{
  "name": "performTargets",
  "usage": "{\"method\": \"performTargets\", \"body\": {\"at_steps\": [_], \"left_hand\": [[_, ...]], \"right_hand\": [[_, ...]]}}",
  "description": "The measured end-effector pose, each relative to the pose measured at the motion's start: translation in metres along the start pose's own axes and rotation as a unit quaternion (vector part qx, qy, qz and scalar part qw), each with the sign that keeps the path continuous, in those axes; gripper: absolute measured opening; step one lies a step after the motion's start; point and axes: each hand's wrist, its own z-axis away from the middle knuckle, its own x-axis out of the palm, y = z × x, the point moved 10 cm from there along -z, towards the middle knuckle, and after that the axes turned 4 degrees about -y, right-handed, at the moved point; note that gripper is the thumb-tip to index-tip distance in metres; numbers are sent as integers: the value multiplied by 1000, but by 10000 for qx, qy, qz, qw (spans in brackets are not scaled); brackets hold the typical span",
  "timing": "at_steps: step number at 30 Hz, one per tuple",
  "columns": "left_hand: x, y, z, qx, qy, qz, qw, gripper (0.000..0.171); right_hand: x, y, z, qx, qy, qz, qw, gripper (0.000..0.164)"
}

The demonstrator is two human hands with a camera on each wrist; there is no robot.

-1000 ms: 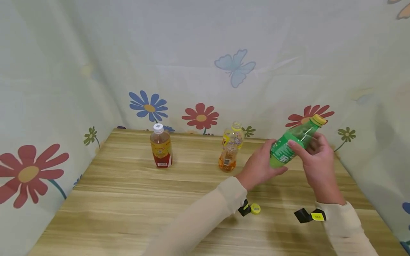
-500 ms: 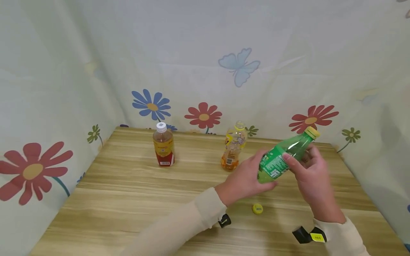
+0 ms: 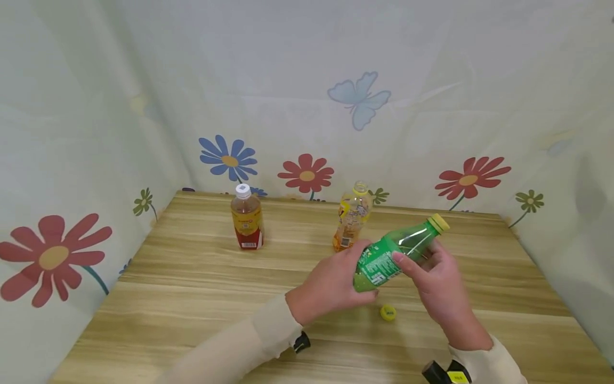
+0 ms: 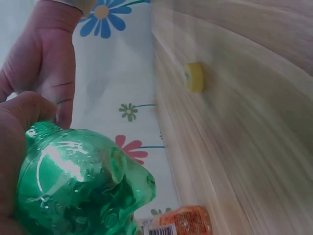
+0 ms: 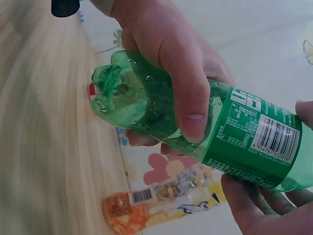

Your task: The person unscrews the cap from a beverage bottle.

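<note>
Wooden table [image 3: 168,298] below; over its right half, the left hand [image 3: 331,280] and right hand [image 3: 441,288] grip a tilted green bottle [image 3: 381,256]. Beyond stand an uncapped bottle [image 3: 355,216] and, left, a white-capped bottle [image 3: 247,221]. I read "COCA-COLA COMPANY" on the green label [image 5: 252,134]; nearer lies a yellow cap [image 3: 388,313].

The green bottle [image 4: 73,171] turns its shiny, lobed base toward the camera. Left of it, the left hand [image 4: 12,161] grips its side, while the right hand [image 4: 49,66] shows above it, contact hidden. To its upper right, a yellow cap [image 4: 194,77] lies on the worktop [image 4: 244,122]; past its lower right shows part of an orange bottle [image 4: 183,223] with a barcode. Behind it hangs flowered cloth [image 4: 102,76].
</note>
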Motion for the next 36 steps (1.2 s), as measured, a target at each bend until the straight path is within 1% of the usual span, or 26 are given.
{"method": "performTargets", "body": {"at_steps": [2,7,10,14,19,25,31,36], "left_hand": [[-2,-3,6,-34,4,-29,10000,85],[-6,-7,21,-96,36,-50,9999,84],[-9,-12,31,-153,58,-132,9998,81],[-12,-19,45,-269,26,-182,9995,78],[-16,-24,57,-363,29,-254,9990,78],[-18,-28,65,-413,16,-195,9990,79],[-20,-28,70,-484,-9,7,9988,78],[-22,-27,70,-511,-24,122,9986,77]], "right_hand": [[5,1,2,41,-6,38,10000,58],[19,1,7,-13,-2,-324,9995,52],[30,0,9,-85,-79,-571,9983,49],[44,-1,12,-156,-239,-654,9974,50],[57,-1,15,-113,-394,-724,9965,54],[66,0,17,18,-460,-812,9956,59],[72,-2,18,-53,-505,-666,9965,59],[75,-5,19,-172,-495,-694,9962,56]]}}
